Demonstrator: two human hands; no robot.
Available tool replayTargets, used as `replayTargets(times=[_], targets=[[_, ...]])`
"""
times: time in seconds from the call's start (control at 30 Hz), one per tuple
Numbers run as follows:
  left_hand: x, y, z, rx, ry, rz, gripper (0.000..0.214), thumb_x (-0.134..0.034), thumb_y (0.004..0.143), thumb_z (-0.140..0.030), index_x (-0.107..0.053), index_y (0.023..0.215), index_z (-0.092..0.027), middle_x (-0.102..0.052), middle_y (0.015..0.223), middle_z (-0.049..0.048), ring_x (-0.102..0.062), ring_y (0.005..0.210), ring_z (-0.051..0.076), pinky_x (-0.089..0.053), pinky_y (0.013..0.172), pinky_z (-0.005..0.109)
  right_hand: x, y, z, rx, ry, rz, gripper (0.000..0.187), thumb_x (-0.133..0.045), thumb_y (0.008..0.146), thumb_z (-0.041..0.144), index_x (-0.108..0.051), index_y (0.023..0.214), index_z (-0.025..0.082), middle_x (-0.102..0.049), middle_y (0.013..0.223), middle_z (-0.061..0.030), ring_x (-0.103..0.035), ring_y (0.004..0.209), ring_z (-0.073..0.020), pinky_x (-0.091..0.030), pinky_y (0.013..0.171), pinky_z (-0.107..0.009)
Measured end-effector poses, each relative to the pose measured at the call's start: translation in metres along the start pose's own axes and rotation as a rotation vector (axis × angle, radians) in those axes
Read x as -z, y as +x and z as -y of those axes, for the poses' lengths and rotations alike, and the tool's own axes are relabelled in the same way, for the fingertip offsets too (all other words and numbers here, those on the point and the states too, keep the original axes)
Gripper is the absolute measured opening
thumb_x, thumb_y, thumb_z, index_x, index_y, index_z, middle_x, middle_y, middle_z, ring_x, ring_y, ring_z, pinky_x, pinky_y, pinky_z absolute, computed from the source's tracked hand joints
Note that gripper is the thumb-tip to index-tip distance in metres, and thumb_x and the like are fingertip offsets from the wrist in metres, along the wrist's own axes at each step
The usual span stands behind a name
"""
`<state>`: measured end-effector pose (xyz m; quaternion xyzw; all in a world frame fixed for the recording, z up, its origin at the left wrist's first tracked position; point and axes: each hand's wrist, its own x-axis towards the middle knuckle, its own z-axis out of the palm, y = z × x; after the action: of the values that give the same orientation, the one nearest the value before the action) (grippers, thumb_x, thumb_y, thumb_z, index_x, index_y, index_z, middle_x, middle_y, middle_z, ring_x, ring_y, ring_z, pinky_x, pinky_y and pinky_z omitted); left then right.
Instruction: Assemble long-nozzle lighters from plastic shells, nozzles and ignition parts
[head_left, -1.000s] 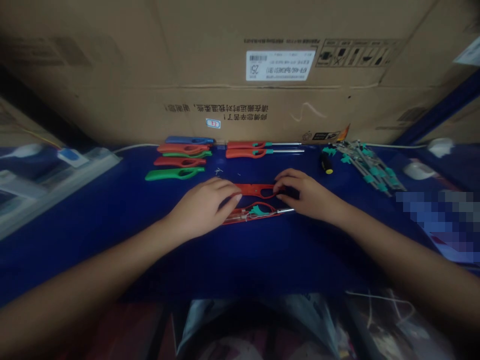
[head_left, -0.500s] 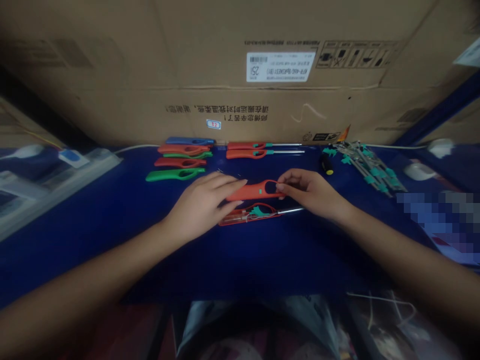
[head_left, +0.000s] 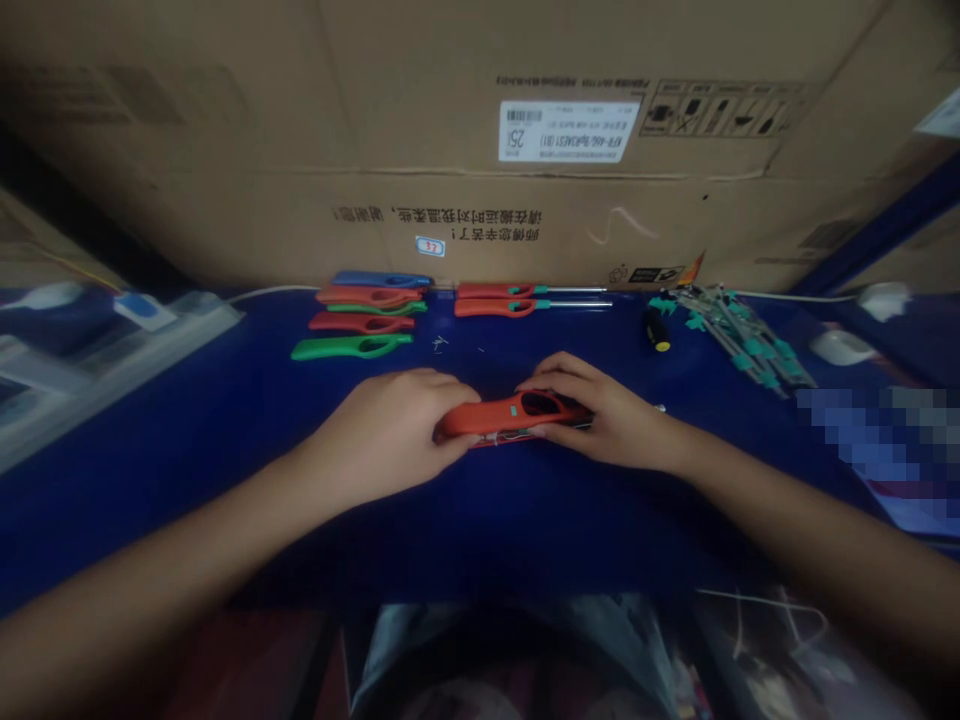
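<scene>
An orange-red lighter shell half (head_left: 491, 413) lies over its open lower half, with a narrow gap along the near side where inner parts show. My left hand (head_left: 405, 420) is closed around the shell's left end. Around the trigger-loop end, my right hand (head_left: 600, 410) is closed, fingers on the far side and thumb on the near side. The metal tube is mostly hidden behind my right hand; only its tip (head_left: 660, 408) shows. Behind my hands, two assembled red lighters (head_left: 495, 307) with metal tubes lie side by side.
Several coloured shell halves (head_left: 352, 348) lie at the back left. Tiny screws (head_left: 439, 344) are scattered behind my hands. To the right are a black-and-yellow screwdriver (head_left: 656, 330) and a pile of metal tubes with teal parts (head_left: 739, 335). A cardboard box (head_left: 420, 130) stands behind the blue table (head_left: 480, 530).
The upper shell half has come toward me and down over the lower half, which was lying open in front of it. Both hands moved with it and now grip the two halves together.
</scene>
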<state>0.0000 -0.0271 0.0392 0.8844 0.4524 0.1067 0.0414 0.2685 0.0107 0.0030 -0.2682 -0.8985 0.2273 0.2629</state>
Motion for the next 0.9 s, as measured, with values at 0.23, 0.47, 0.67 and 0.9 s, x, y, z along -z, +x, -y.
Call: replayTargets(times=[0.23, 0.47, 0.67, 0.9], targets=[[-0.0007, -0.0002, 0.0012, 0.082, -0.003, 0.134, 0.022, -0.074, 0.08, -0.033, -0.069, 0.101, -0.031, -0.073, 0.103, -0.0042, -0.069, 0.088, 0.022, -0.045, 0.066, 0.031, -0.0056, 0.0001, 0.0072, -0.041, -0.184, 0.084, 0.035, -0.069, 0.09, 0.033, -0.064, 0.123, 0.023, -0.06, 0.125, -0.0095, -0.059, 0.116, -0.0241, -0.042, 0.101, -0.043], [-0.0042, -0.0006, 0.002, 0.099, -0.013, 0.156, 0.023, -0.073, 0.082, -0.036, -0.071, 0.105, -0.032, -0.072, 0.105, -0.004, -0.07, 0.086, 0.021, -0.044, 0.064, 0.03, -0.006, -0.0004, 0.0049, -0.061, -0.219, 0.116, 0.035, -0.068, 0.091, 0.035, -0.064, 0.124, 0.024, -0.06, 0.124, -0.0082, -0.059, 0.114, -0.0237, -0.04, 0.099, -0.042], [-0.0031, 0.0016, -0.0001, 0.135, -0.019, 0.193, 0.022, -0.071, 0.082, -0.039, -0.071, 0.103, -0.032, -0.07, 0.104, -0.0048, -0.069, 0.086, 0.021, -0.045, 0.066, 0.031, -0.0061, -0.0002, 0.0052, -0.057, -0.234, 0.119, 0.035, -0.068, 0.09, 0.035, -0.064, 0.123, 0.024, -0.06, 0.124, -0.009, -0.058, 0.114, -0.0246, -0.04, 0.099, -0.044], [-0.0042, -0.0007, 0.0026, 0.099, -0.015, 0.189, 0.019, -0.068, 0.087, -0.041, -0.074, 0.103, -0.032, -0.07, 0.109, -0.0043, -0.069, 0.082, 0.018, -0.042, 0.063, 0.029, -0.0083, -0.0021, 0.0027, -0.065, -0.233, 0.104, 0.037, -0.07, 0.089, 0.036, -0.066, 0.124, 0.024, -0.059, 0.123, -0.0095, -0.057, 0.113, -0.0247, -0.042, 0.1, -0.044]])
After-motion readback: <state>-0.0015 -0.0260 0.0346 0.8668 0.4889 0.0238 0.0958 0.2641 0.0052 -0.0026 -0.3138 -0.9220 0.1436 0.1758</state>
